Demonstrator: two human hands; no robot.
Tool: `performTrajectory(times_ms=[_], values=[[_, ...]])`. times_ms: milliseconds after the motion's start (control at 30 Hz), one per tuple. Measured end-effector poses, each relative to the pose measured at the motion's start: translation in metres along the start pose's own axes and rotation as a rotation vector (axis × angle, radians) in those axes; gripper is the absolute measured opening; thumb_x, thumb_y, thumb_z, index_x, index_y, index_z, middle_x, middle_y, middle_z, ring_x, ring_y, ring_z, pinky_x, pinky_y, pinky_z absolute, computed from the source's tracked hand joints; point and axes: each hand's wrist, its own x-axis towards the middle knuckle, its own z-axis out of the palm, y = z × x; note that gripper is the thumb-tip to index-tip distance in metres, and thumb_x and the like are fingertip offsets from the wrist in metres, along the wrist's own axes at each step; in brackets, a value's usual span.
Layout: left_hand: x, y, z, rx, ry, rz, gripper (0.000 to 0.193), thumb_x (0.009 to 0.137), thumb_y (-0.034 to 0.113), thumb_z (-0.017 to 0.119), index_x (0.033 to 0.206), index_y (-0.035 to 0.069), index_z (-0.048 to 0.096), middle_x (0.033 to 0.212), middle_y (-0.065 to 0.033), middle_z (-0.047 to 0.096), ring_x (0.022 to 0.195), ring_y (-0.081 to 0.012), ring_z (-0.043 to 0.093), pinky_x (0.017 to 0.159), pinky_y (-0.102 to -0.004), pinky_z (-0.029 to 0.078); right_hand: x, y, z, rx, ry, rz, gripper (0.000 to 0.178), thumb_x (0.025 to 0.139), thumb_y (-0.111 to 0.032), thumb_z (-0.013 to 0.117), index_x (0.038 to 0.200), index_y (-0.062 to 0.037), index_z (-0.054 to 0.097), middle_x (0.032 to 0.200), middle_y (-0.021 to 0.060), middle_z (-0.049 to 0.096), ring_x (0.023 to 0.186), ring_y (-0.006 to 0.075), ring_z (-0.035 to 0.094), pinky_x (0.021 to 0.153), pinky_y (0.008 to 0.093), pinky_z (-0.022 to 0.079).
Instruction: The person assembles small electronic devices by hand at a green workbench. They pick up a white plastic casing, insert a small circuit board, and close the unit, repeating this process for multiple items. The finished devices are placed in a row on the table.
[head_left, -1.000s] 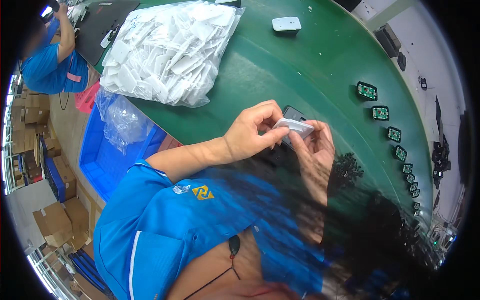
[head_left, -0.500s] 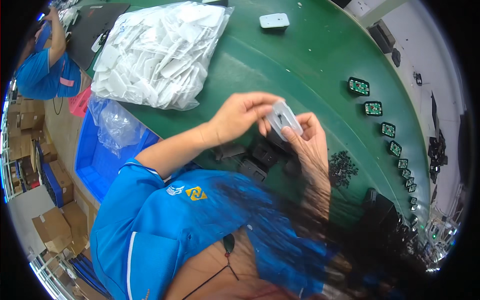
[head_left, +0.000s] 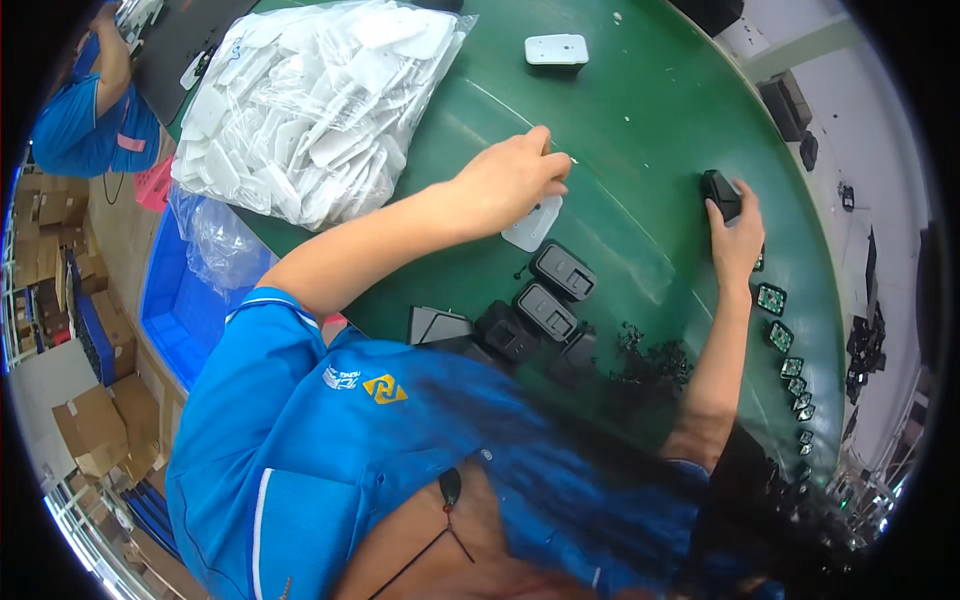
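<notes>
My left hand [head_left: 512,182] is closed, fingers curled, over a white plastic cover [head_left: 531,228] whose upper part it hides. My right hand [head_left: 737,235] is stretched out to the right, its thumb and fingers gripping a black plastic housing [head_left: 719,194] at the top of the row of circuit-board units. Between my hands and my body lie black plastic cases [head_left: 564,271] with rectangular recesses, several of them together. A heap of small black parts [head_left: 655,362] sits to their right, partly behind loose hair.
A large clear bag of white covers [head_left: 310,115] fills the left of the green table [head_left: 640,130]. One white-topped unit [head_left: 556,50] stands at the far side. Black-framed circuit boards [head_left: 771,298] line the right edge. Lower left is a blue bin [head_left: 175,315]; a co-worker [head_left: 95,130] is beyond.
My hands have parted: the left kept near the white cover, lower and flatter now, while the right let go of it, moved right and took hold of the black housing.
</notes>
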Motion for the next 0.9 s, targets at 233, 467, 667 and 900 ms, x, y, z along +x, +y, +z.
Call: performTrajectory(times_ms=[233, 467, 667, 900], values=[[-0.046, 0.017, 0.008, 0.285, 0.137, 0.0, 0.05, 0.066, 0.031, 0.075, 0.099, 0.003, 0.05, 0.099, -0.0114, 0.048, 0.091, -0.0283, 0.049, 0.076, -0.0367, 0.045, -0.065, -0.077, -0.035, 0.678, -0.367, 0.385, 0.033, 0.084, -0.02, 0.068, 0.108, -0.0039, 0.053, 0.092, 0.0068, 0.061, 0.082, 0.0135, 0.057, 0.074, 0.0271, 0.045], [-0.042, 0.008, 0.007, 0.331, 0.108, 0.077, 0.046, 0.068, 0.022, 0.074, 0.103, 0.004, 0.05, 0.105, -0.0105, 0.05, 0.098, -0.0281, 0.049, 0.08, -0.0369, 0.044, -0.095, -0.106, -0.054, 0.262, -0.228, 0.026, 0.042, 0.079, -0.017, 0.071, 0.116, -0.005, 0.056, 0.112, 0.0111, 0.056, 0.103, 0.0274, 0.055, 0.088, 0.037, 0.044], [-0.042, 0.01, 0.006, 0.333, 0.103, 0.06, 0.044, 0.068, 0.017, 0.072, 0.105, 0.005, 0.051, 0.109, -0.0095, 0.052, 0.102, -0.0258, 0.049, 0.082, -0.0356, 0.043, -0.087, -0.106, -0.042, 0.268, -0.249, 0.02, 0.041, 0.077, -0.003, 0.067, 0.116, -0.0051, 0.056, 0.113, 0.0119, 0.057, 0.104, 0.0283, 0.055, 0.091, 0.037, 0.044], [-0.038, -0.02, -0.001, 0.1, 0.089, 0.186, 0.051, 0.076, 0.001, 0.063, 0.125, 0.006, 0.047, 0.127, -0.0115, 0.049, 0.121, -0.0267, 0.045, 0.101, -0.0405, 0.035, -0.055, -0.153, -0.027, 0.418, -0.192, -0.225, 0.041, 0.076, 0.001, 0.067, 0.115, -0.0046, 0.058, 0.113, 0.0125, 0.059, 0.105, 0.0287, 0.056, 0.09, 0.0368, 0.046]])
